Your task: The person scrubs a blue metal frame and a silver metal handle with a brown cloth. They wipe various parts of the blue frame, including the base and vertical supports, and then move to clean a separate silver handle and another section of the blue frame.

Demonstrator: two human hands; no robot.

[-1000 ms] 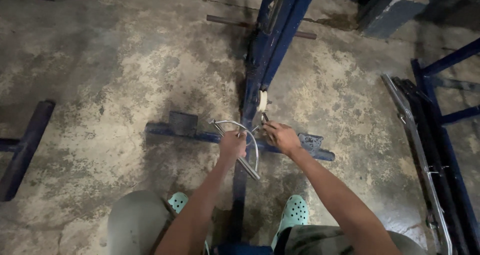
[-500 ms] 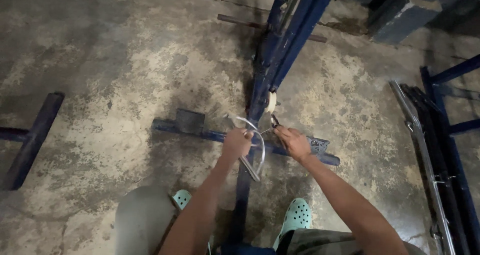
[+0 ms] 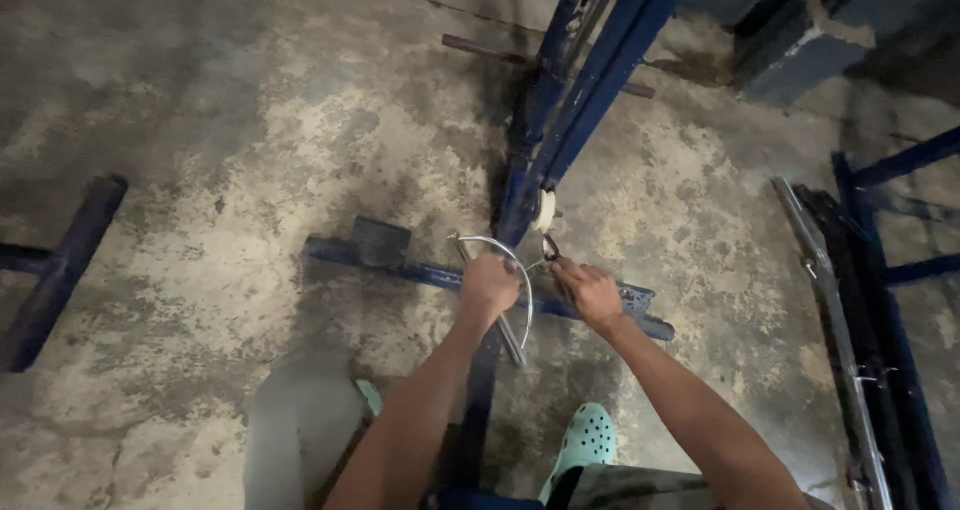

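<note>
We are closing our left hand (image 3: 487, 285) around the curved metal handle (image 3: 520, 280) just below the blue upright frame (image 3: 560, 120) while our right hand (image 3: 590, 292) is pinching the small clip (image 3: 550, 248) beside it, ideally keeping the handle steady.

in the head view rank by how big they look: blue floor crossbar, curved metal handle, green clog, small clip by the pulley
1. blue floor crossbar, longest by far
2. curved metal handle, gripped by the left hand
3. green clog, close to the handle in size and nearer the camera, so this order is unsure
4. small clip, at the right hand
</note>
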